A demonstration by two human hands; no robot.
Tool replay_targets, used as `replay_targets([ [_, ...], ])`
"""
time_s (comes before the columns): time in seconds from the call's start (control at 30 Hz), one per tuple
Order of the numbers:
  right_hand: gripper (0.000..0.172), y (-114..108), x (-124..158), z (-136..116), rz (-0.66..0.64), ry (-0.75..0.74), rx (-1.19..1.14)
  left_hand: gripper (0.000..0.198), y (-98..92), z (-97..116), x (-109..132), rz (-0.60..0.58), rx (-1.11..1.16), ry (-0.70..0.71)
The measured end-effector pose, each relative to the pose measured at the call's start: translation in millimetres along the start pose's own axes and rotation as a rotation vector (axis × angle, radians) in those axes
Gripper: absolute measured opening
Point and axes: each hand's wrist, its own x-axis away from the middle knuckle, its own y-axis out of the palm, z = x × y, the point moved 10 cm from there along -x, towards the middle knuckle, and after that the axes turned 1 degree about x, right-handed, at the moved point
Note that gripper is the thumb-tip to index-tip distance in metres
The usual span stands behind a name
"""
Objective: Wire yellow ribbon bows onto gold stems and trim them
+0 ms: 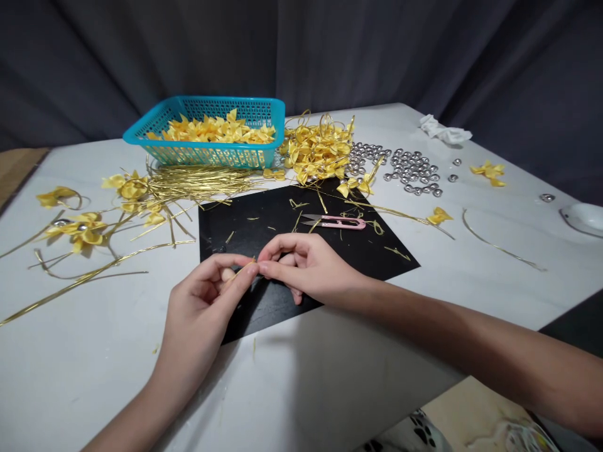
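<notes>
My left hand (207, 292) and my right hand (311, 267) meet fingertip to fingertip over the near part of a black mat (264, 314). Both are closed in a pinch. A tiny yellow or gold bit shows at the left fingertips; most of it is hidden, and what the right fingers grip is too small to make out. Just beyond my right hand, pink-handled thread snips (346, 222) lie on the mat among short gold cord scraps (397, 253).
Behind the mat stand a blue basket (202, 150) of yellow ribbon flowers, a flower pile (318, 150), gold cords (202, 182) and silver beads (414, 168). More flowers (82, 231) lie left. White tissue (445, 130) and a white dish (584, 218) are at right.
</notes>
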Motion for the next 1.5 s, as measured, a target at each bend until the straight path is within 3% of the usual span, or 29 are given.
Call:
replay_targets([
  [0.3,0.015,3,1,0,-0.012,0.008,0.030,0.018,-0.7,7,1,0.009,-0.039,0.065],
  [0.9,0.009,3,4,-5,-0.018,-0.058,0.135,0.014,-4.2,9,2,0.048,-0.040,0.118],
  [1.23,0.010,2,3,-5,-0.011,-0.082,0.168,0.021,-1.4,5,-1,0.021,-0.118,0.041],
  [1.33,0.010,-2,4,-12,0.041,-0.153,0.263,0.021,1.4,6,-1,-0.003,-0.112,0.036],
  [1.5,0.005,-2,11,-36,0.122,-0.396,0.540,0.022,4.5,7,0,-0.040,-0.114,0.037],
])
